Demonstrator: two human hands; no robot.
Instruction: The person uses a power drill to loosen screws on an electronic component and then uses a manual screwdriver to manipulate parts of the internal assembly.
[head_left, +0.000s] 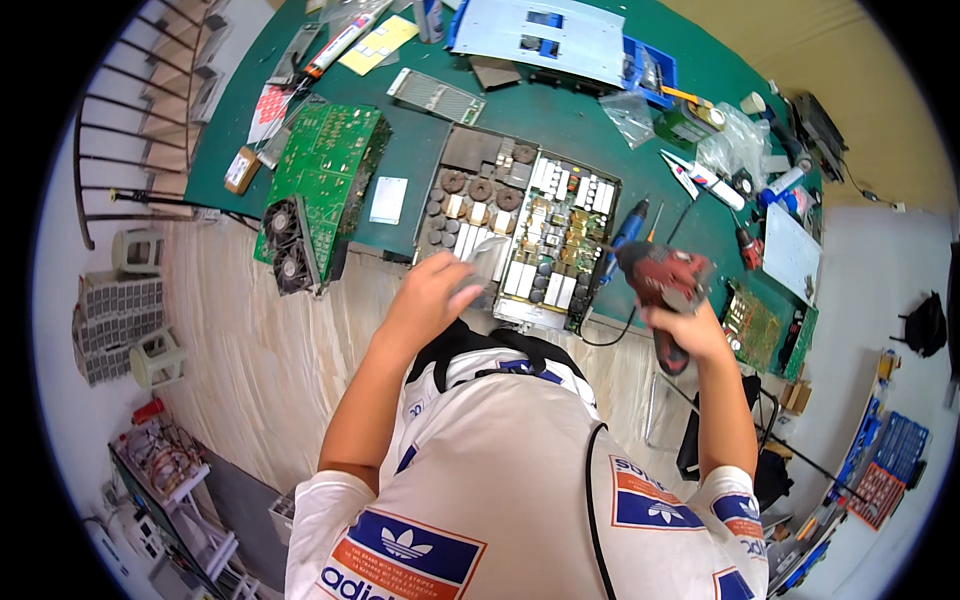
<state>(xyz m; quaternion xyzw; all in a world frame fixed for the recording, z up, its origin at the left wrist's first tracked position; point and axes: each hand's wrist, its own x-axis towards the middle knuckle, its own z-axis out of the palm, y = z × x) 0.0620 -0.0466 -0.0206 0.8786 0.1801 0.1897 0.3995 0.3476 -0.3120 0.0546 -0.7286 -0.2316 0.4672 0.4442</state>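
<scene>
Step in hand: we judge this to be fastener work on the open power-supply unit (515, 235) — our driver is raised at its near right edge while the other hand steadies something at its front.
Right hand: our right hand (690, 325) wraps closed around the handle of the red power screwdriver (665, 285), nose pointing left toward the unit; the tip seems near the unit's right rim, though we cannot tell whether it touches.
Left hand: our left hand (435, 290) curls around a small grey, blurred piece (485, 262) at the unit's near edge; what that piece is we cannot make out.
Arm pose: both forearms rise from the lower edge, elbows bent, the left reaching forward over the desk's front, the right held out to the side with the wrist cocked.
Where the unit lies: flat on the green desk (590, 125), near its front edge, its lid off, with coils and pale blocks showing.
Next move, as we judge it: the bit wants lining up squarely on a screw head before the trigger is pressed, with the left hand holding firm.
Nearby: a green circuit board (330, 165) with two black fans (285, 245) lies left of the unit; a blue-handled screwdriver (628, 225) lies just right of it.
</scene>
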